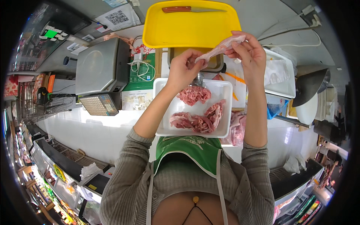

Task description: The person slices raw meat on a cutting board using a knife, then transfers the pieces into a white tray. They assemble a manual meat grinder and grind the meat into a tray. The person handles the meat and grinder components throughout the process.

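A pale, fatty strip of raw meat [220, 48] is stretched between my two hands. My left hand [187, 66] pinches its lower end, and my right hand [247, 53] grips the upper end. Below the strip is the metal feed pan of a meat grinder [218, 64], partly hidden by my left hand. The grinder's outlet [199, 80] points toward me over a white plastic tray [192, 136]. Ground meat [194, 95] lies in that tray under the outlet, and several uncut pieces of raw meat [197, 122] lie nearer to me.
Behind the grinder, a yellow tray [191, 28] holds a knife with a wooden handle [180, 9]. To the left stands a weighing scale [97, 67] with a keypad. On the right are another white tray [277, 91], a black lamp-like shade [310, 87] and bagged meat [236, 130].
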A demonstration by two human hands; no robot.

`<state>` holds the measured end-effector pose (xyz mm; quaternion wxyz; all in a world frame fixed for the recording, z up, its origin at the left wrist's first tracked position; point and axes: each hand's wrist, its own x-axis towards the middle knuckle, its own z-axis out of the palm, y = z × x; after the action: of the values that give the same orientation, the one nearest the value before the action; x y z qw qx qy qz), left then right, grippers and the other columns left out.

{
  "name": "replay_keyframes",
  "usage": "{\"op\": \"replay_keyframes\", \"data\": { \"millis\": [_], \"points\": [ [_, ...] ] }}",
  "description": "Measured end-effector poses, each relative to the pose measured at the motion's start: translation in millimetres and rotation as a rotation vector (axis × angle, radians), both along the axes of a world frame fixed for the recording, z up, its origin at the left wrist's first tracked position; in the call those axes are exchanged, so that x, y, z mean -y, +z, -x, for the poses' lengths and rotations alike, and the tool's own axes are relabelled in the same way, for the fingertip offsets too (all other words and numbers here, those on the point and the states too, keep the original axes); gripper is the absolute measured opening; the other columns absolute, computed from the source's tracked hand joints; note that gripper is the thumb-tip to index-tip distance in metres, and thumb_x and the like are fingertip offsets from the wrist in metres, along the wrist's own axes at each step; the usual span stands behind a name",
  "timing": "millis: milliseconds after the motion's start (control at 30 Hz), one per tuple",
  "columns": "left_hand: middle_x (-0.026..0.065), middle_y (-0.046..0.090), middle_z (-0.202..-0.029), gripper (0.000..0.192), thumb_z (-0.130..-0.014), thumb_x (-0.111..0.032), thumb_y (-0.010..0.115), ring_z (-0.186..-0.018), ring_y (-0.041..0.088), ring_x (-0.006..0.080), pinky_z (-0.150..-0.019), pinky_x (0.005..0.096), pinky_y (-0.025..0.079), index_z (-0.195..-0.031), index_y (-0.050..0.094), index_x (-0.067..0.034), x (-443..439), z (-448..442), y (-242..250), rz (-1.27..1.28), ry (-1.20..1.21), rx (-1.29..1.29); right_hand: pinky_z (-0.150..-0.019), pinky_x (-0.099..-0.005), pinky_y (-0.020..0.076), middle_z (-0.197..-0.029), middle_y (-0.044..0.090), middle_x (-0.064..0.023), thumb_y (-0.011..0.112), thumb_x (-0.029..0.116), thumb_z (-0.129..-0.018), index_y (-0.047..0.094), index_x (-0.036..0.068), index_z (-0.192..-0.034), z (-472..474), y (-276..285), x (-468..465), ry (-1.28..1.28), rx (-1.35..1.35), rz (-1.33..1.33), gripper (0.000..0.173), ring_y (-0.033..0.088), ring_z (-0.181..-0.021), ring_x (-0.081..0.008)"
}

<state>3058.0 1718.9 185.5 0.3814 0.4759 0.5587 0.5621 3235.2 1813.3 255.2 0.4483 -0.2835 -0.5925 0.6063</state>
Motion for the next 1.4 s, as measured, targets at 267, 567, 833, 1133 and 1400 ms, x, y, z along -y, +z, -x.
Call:
{"op": "replay_keyframes", "data": {
  "millis": [267, 567, 833, 1133, 1400],
  "points": [
    [0.0076, 0.072, -0.098, 0.016, -0.099, 0.000, 0.056, -0.088, 0.070, 0.0120, -0.078, 0.0239, 0.054, -0.113, 0.062, 0.004, 22.4, 12.4, -9.2, 0.056, -0.126, -0.081, -0.072, -0.0246, 0.0550, -0.096, 0.072, -0.0098, 0.060, 0.003, -0.097, 0.064, -0.001, -0.120, -1.7, -2.2, 7.0, 0.065, 0.005, -0.068, 0.024, 0.069, -0.079, -0.0135],
    [0.0081, 0.059, -0.122, 0.028, -0.081, 0.001, 0.067, -0.095, 0.063, 0.0210, -0.078, 0.0327, 0.054, -0.108, 0.066, -0.007, 157.7, 8.7, -117.6, 0.445, -0.228, -0.388, -0.076, -0.0241, 0.0539, -0.098, 0.069, -0.0044, 0.061, -0.004, -0.091, 0.065, -0.001, -0.112, -65.0, -71.3, 107.9, 0.265, 0.236, 0.230, 0.022, 0.068, -0.087, -0.0111],
    [0.0079, 0.063, -0.098, 0.029, -0.069, -0.013, 0.079, -0.099, 0.062, 0.0317, -0.091, 0.0421, 0.051, -0.095, 0.068, -0.010, 180.7, -15.4, -166.4, -0.036, -0.487, -1.040, -0.083, -0.0283, 0.0560, -0.103, 0.070, -0.0064, 0.063, -0.004, -0.088, 0.065, 0.000, -0.111, -98.1, -175.2, 160.0, 0.147, 0.571, 0.246, 0.023, 0.068, -0.093, -0.0137],
    [0.0045, 0.067, -0.092, 0.011, -0.087, 0.001, 0.068, -0.081, 0.064, 0.0134, -0.078, 0.0294, 0.052, -0.092, 0.061, -0.005, 177.2, -4.4, -132.8, 0.413, -0.375, 0.019, -0.081, -0.0427, 0.0542, -0.091, 0.067, -0.0145, 0.067, 0.008, -0.080, 0.066, 0.005, -0.096, -108.7, -213.1, 188.7, 0.230, 0.965, -0.086, 0.016, 0.067, -0.088, -0.0328],
    [0.0020, 0.066, -0.094, 0.009, -0.095, 0.004, 0.058, -0.087, 0.063, 0.0080, -0.074, 0.0225, 0.051, -0.101, 0.057, -0.002, 118.6, 23.3, -31.7, 0.328, -0.276, 0.284, -0.080, -0.0473, 0.0532, -0.101, 0.063, -0.0138, 0.077, 0.025, -0.073, 0.068, 0.008, -0.095, -102.8, -223.5, 199.7, 0.396, 1.009, -0.083, 0.029, 0.064, -0.094, -0.0357]
  ]
}}
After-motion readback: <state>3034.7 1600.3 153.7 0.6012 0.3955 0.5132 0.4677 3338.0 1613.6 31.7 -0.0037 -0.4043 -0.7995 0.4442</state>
